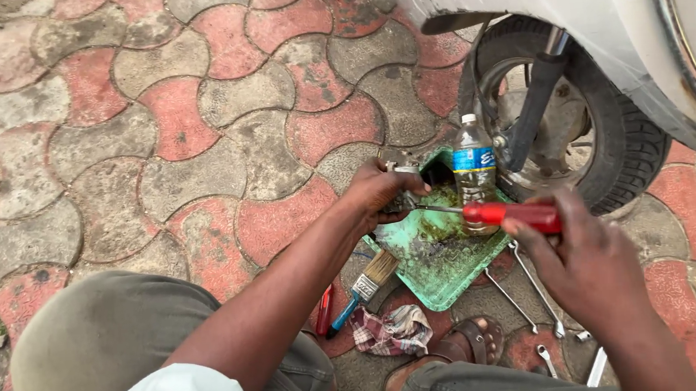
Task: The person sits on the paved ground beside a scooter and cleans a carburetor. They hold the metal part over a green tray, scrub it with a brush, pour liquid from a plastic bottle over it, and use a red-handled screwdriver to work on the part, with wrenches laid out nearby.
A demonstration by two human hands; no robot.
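Observation:
My left hand (380,191) grips a small metal part (401,185) over the far corner of a green tray (443,266). Held in my right hand (585,265) is a red-handled screwdriver (513,214), its shaft reaching left so that the tip meets the metal part. A plastic bottle (474,170) with a blue label and a white cap stands upright in the tray, right behind the screwdriver. The tray's floor is dirty with dark grime.
A scooter's front wheel (605,141) and pale body (597,15) stand at the right. A paintbrush (368,284), a red tool (324,310) and a checked rag (392,331) lie left of the tray; spanners (534,284) to its right. My sandalled foot (465,346) rests on patterned paving.

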